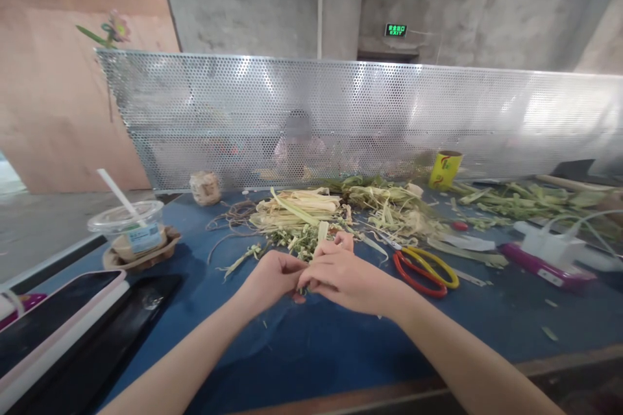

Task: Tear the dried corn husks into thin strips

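Note:
My left hand [272, 277] and my right hand [344, 272] meet over the blue table cloth [302, 350], fingers curled and pinched together on a small piece of dried leaf strip that is mostly hidden between them. Just beyond my hands lies a pile of pale dried leaf strips [296, 207] with green bits mixed in. Scissors with red and yellow handles [423, 266] lie right of my right hand.
A lidded plastic cup with a straw [129, 227] stands at the left beside a phone [53, 318]. A yellow cup [444, 170], more leaves [525, 201], a white charger [555, 246] and a perforated metal screen [341, 117] are behind.

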`<state>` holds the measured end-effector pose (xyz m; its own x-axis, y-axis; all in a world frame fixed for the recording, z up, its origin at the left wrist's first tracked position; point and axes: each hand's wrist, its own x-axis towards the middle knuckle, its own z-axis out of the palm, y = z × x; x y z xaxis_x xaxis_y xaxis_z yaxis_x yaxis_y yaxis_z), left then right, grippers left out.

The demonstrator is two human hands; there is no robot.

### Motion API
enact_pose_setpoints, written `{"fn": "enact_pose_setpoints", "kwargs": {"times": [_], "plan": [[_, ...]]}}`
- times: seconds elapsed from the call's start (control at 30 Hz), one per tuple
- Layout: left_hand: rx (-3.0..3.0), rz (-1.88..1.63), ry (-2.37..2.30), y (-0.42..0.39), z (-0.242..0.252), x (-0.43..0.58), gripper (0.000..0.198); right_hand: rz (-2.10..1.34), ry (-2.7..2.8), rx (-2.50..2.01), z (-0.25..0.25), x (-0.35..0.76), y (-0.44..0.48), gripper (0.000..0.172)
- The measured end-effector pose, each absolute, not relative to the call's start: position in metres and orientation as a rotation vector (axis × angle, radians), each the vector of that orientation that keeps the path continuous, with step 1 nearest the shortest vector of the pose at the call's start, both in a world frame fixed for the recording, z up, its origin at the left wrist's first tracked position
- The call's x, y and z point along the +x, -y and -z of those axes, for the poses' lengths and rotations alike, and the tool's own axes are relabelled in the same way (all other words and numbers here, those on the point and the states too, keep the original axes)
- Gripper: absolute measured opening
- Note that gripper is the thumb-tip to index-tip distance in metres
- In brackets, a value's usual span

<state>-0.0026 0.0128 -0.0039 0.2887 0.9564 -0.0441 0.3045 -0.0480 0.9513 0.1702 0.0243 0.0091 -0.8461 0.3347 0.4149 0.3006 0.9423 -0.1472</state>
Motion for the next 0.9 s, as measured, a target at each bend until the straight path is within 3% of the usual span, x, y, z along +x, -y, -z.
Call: {"fn": "enact_pose_setpoints", "kwargs": {"times": [0.43,0.77,0.9], "plan": [[1.435,-0.941,-1.208,-0.0188,0.0099,-0.0014,0.033,-0.16,2.533,-0.745,-0.006,0.1667,-0.0251,0.015],[1.507,-0.957,-1.212,-0.0155,0.0037,0.0004,0.03,-0.373,2.501,-0.733,-0.0092,0.1713,-0.0315,0.013],[1.469,-0.961,-1.185,-0.0149,0.0041,0.0018,0.029,-0.299,2.478,-0.69,-0.0073,0.1702,-0.0324,0.009]]}}
